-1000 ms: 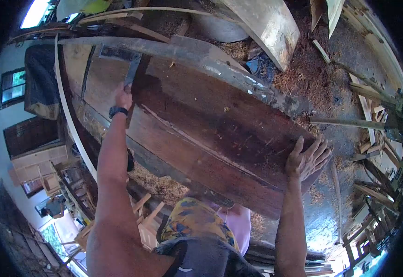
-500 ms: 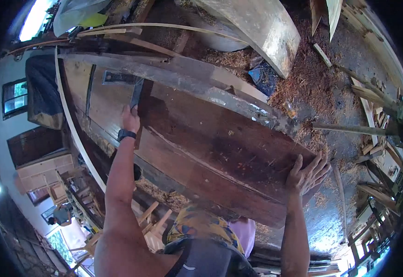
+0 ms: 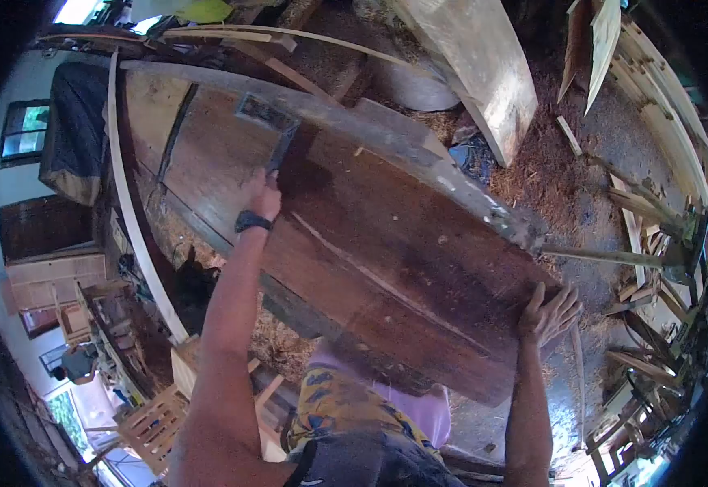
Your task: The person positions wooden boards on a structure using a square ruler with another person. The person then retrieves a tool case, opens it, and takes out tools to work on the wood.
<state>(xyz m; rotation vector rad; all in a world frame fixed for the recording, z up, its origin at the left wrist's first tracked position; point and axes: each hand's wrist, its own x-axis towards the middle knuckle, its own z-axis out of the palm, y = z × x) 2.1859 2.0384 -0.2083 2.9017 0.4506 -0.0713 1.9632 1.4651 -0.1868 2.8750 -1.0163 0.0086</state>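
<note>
A wide, dark brown wooden board [image 3: 403, 235] with a pale streak along it lies slantwise in front of me, over a large wooden panel [image 3: 208, 130]. My left hand [image 3: 265, 197], with a black band on the wrist, is closed on the board's left end, beside a grey-blue strip [image 3: 285, 146] that looks like the lit end edge. Its fingertips are partly hidden. At the opposite end, my right hand [image 3: 550, 315] lies against the board near its corner, fingers spread. A dark rectangular frame or patch [image 3: 266, 112] shows on the panel just past the left end.
Behind the board runs a worn grey beam [image 3: 346, 122]. A large curved pale sheet [image 3: 476, 65] leans at the back. Wood shavings [image 3: 533, 195] cover the floor. Timber offcuts [image 3: 654, 276] are stacked at the right. Another person [image 3: 78, 363] is far off at lower left.
The view has turned, so the board's left end and my left hand appear farther right. Both hands keep their places on the board.
</note>
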